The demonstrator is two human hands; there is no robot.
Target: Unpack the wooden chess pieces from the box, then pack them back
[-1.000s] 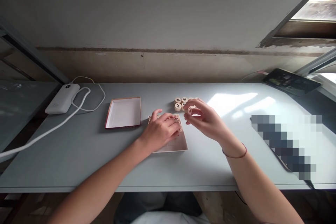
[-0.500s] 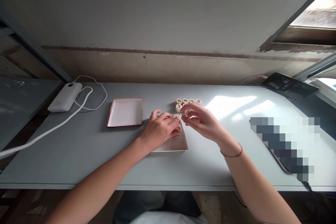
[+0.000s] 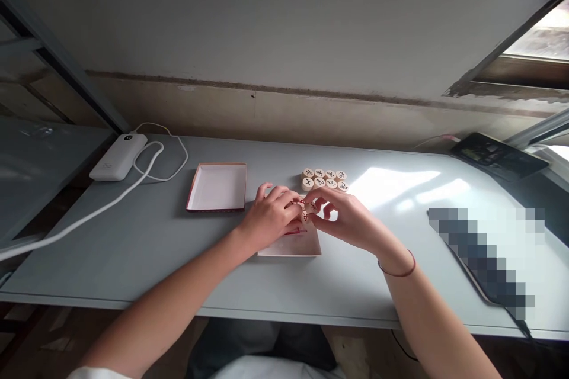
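Observation:
Over the shallow open box [image 3: 296, 247], my left hand [image 3: 269, 216] curls its fingers round round wooden Chinese chess pieces [image 3: 304, 217] with red characters. How many it holds is hidden by the fingers. My right hand [image 3: 344, 213] pinches one Chinese chess piece [image 3: 311, 207] between thumb and fingers, right beside those in the left hand, above the box's right side. Just behind the box, more Chinese chess pieces [image 3: 319, 183] with dark characters lie in two rows, faces up and touching each other.
The box's lid [image 3: 220, 188] rests upturned to the left. A white power bank [image 3: 119, 157] with a white cable [image 3: 102, 210] sits at the back left. A phone [image 3: 500, 154] leans at the back right, and a blurred dark device [image 3: 480, 266] lies on the right.
My right hand has come away from the rows behind and moved in to my left hand above the box. The back rows are now in fuller view. The camera has shifted slightly.

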